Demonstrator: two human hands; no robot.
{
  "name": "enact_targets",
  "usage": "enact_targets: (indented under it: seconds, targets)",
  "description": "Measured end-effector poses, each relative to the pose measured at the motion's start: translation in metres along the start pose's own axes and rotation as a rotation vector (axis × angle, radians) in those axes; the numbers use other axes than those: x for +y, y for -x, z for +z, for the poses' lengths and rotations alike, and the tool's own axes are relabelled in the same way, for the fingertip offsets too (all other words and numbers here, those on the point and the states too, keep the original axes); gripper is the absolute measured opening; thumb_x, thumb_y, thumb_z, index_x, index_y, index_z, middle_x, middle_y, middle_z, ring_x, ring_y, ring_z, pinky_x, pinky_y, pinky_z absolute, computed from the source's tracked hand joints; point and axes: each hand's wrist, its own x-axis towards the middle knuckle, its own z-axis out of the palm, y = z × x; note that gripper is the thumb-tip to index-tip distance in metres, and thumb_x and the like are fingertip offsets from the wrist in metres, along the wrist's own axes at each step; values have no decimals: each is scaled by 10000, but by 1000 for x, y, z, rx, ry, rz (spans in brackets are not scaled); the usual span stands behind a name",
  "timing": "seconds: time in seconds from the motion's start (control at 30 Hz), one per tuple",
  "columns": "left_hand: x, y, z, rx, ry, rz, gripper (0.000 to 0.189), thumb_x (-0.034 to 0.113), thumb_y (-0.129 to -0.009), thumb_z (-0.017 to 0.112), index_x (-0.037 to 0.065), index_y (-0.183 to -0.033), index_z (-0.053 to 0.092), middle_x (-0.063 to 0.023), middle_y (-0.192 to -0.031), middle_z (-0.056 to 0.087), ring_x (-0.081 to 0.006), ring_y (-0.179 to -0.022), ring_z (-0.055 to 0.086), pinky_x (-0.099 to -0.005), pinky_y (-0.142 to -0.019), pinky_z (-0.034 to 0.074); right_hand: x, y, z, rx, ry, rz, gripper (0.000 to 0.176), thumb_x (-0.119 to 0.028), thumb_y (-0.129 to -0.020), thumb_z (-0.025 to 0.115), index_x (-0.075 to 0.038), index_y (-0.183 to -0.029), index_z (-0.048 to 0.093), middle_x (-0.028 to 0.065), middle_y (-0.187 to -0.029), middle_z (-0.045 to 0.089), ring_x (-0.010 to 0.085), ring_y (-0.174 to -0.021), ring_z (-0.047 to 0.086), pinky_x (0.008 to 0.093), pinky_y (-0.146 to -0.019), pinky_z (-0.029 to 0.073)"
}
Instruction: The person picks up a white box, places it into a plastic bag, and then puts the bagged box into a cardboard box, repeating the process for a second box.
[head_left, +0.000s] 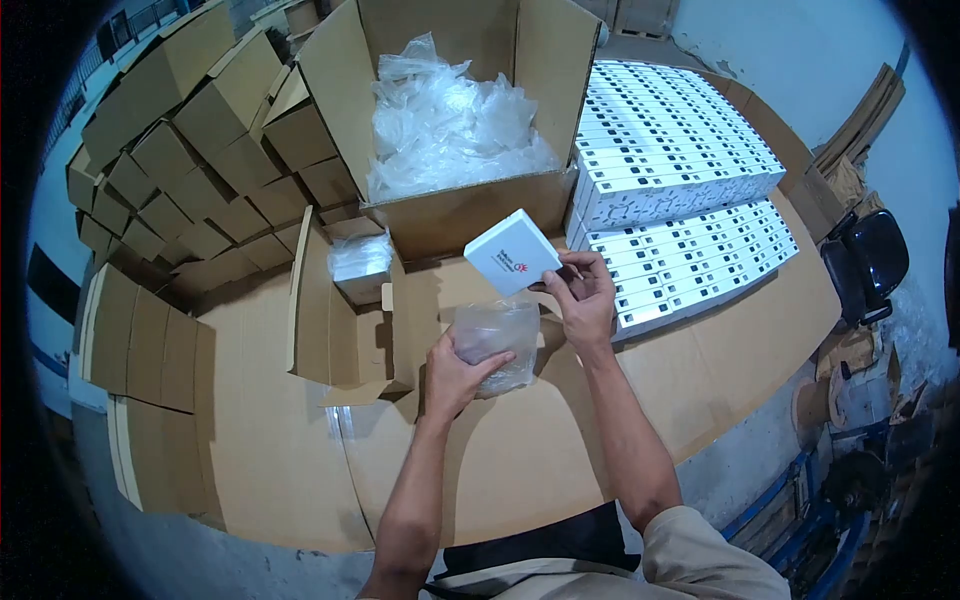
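My right hand (585,300) pinches a small flat white box (512,252) by its right corner; dark print and a red mark show on its face. Just below it, my left hand (462,375) grips a clear plastic bag (497,335), thumb lying across the front. The box is above the bag and outside it. To the left of my left hand stands an open brown carton (345,345), with several plastic-wrapped white packs (361,262) at its far end.
A large open carton (470,215) full of clear plastic bags (450,120) stands at the back. Rows of stacked white boxes (690,180) fill the right side. Brown cartons (190,170) are piled at the left, more (150,350) at the table's left edge. A black chair (875,255) stands beyond the right edge.
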Motion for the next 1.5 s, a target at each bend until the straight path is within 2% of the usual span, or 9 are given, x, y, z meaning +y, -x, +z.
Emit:
enact_targets:
  seconds: [0.17, 0.27, 0.33, 0.47, 0.97, 1.23, 1.33, 1.43, 1.5]
  targets:
    - [8, 1, -1, 6, -35, 8, 651, 267, -705, 956, -3, -1232, 685, -144, -1098, 768, -243, -1013, 741, -395, -923, 578, 1, 1, 0, 18, -131, 8, 259, 80, -942, 678, 40, -1138, 513, 194, -1195, 602, 264, -1121, 672, 439, -861, 687]
    - [10, 1, -1, 7, -63, -3, 655, 246, -709, 957, -13, -1237, 669, -149, -1125, 756, -239, -1031, 731, -392, -935, 574, 1, 1, -3, -15, -175, 39, 266, 65, -939, 691, 44, -1137, 515, 201, -1186, 616, 266, -1114, 677, 410, -901, 670]
    - [10, 0, -2, -9, -49, -13, 660, 197, -708, 963, -28, -1241, 645, -152, -1163, 733, -228, -1054, 713, -385, -943, 572, 3, 2, -4, -21, -129, 27, 268, 56, -931, 708, 37, -1128, 527, 193, -1166, 634, 251, -1104, 679, 377, -918, 647]
    - [10, 0, -3, -16, -47, -11, 631, 193, -714, 960, -22, -1219, 650, -148, -1147, 736, -227, -1044, 714, -386, -943, 571, 3, 3, -9, -73, -7, 38, 259, 43, -917, 732, 17, -1103, 553, 173, -1139, 666, 216, -1083, 679, 329, -944, 586]
    - [12, 0, -2, -7, -73, -4, 625, 200, -723, 950, -16, -1232, 658, -154, -1133, 755, -239, -1052, 729, -399, -939, 574, 3, 2, -13, -159, 63, 9, 260, 71, -895, 686, 2, -1098, 539, 141, -1132, 667, 177, -1049, 647, 341, -949, 531]
    - [11, 0, -3, -21, -48, 12, 609, 217, -734, 942, 5, -1235, 668, -138, -1113, 758, -236, -1040, 730, -398, -938, 568, 2, 5, -10, -196, 102, 84, 265, 59, -892, 700, -11, -1095, 544, 124, -1122, 666, 172, -1060, 637, 343, -980, 505]
    - [8, 0, -1, -28, 76, 68, 491, 195, -837, 878, 0, -1234, 666, -94, -1087, 746, -182, -1013, 701, -356, -908, 557, 3, 4, -10, -197, 128, 90, 259, 54, -896, 700, -10, -1095, 546, 118, -1106, 665, 168, -1059, 632, 337, -978, 503]
    - [-7, -4, 2, -18, 341, -27, 315, 203, -986, 740, -4, -1215, 677, -46, -1058, 726, -123, -968, 656, -308, -869, 533, 0, 3, -11, -217, 156, 110, 249, 45, -898, 703, -9, -1086, 550, 114, -1101, 664, 166, -1057, 629, 335, -974, 502]
    - [-14, -7, 0, -10, 309, -10, 281, 222, -1044, 658, -9, -1202, 685, -32, -1043, 716, -104, -939, 633, -290, -848, 520, -1, 3, -11, -229, 185, 130, 261, 39, -896, 710, -7, -1101, 556, 111, -1105, 662, 167, -1056, 629, 337, -976, 500]
